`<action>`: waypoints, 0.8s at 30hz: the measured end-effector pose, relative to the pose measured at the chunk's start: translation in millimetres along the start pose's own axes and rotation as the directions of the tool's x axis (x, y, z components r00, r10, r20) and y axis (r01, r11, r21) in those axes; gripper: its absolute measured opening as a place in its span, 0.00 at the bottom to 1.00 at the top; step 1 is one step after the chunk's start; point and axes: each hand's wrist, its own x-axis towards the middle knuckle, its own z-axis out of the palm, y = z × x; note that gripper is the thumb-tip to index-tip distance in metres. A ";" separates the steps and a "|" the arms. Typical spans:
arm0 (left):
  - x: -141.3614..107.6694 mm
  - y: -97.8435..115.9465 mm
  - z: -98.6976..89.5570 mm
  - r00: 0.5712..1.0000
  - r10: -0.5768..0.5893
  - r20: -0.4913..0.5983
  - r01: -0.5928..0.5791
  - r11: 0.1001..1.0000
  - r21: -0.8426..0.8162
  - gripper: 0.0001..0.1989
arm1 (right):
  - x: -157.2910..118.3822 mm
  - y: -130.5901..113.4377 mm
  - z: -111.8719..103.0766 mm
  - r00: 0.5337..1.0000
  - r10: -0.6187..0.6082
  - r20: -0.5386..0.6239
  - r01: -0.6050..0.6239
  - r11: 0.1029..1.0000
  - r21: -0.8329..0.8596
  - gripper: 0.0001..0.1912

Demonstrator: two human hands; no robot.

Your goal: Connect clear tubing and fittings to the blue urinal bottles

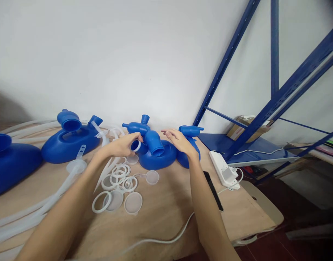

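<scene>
A blue plastic urinal bottle (pixel 159 160) lies on the wooden table in front of me. Its wide round neck faces me, and a short spout (pixel 141 147) with a white ring in its mouth points left. My left hand (pixel 127 144) has its fingers closed around that spout. Over the right end of the bottle is my right hand (pixel 179 140), its fingers stretched out and apart with nothing in them. Behind stands another blue bottle part (pixel 138 127) with a small nozzle. White rings (pixel 130 184) and clear round caps (pixel 133 203) lie loose below my left hand.
More blue bottles (pixel 67 145) stand at the left, among long translucent hoses (pixel 50 204). At the right are another blue bottle (pixel 193 146), a black phone (pixel 213 190) and a white power strip (pixel 223 170). A blue metal shelf (pixel 253 156) adjoins the table; a cable (pixel 163 240) crosses the front.
</scene>
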 end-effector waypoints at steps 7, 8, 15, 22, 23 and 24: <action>11.3 -3.0 21.0 0.989 -0.045 -0.138 0.041 0.998 -0.037 0.17 | -1.1 29.0 24.3 0.951 0.180 0.250 -0.213 0.971 0.112 0.37; 15.6 -2.3 28.5 0.982 -0.051 -0.183 0.046 0.998 -0.033 0.17 | -2.3 32.2 27.7 0.950 0.208 0.231 -0.241 0.963 0.123 0.39; 27.3 -10.1 64.1 0.902 -0.070 -0.425 0.043 0.996 -0.072 0.25 | -10.7 36.0 35.3 0.964 0.187 0.187 -0.220 0.960 0.171 0.37; 21.9 -13.6 65.0 0.906 0.044 -0.421 -0.102 0.988 -0.116 0.41 | -4.0 52.5 33.4 0.951 0.184 0.247 -0.239 0.946 0.218 0.57; 21.8 -13.7 64.7 0.907 0.052 -0.417 -0.114 0.986 -0.123 0.41 | -2.5 54.1 32.8 0.944 0.190 0.270 -0.253 0.941 0.224 0.60; 21.8 -13.7 64.5 0.908 0.056 -0.415 -0.120 0.984 -0.129 0.39 | -0.9 54.6 32.2 0.936 0.198 0.292 -0.269 0.936 0.226 0.62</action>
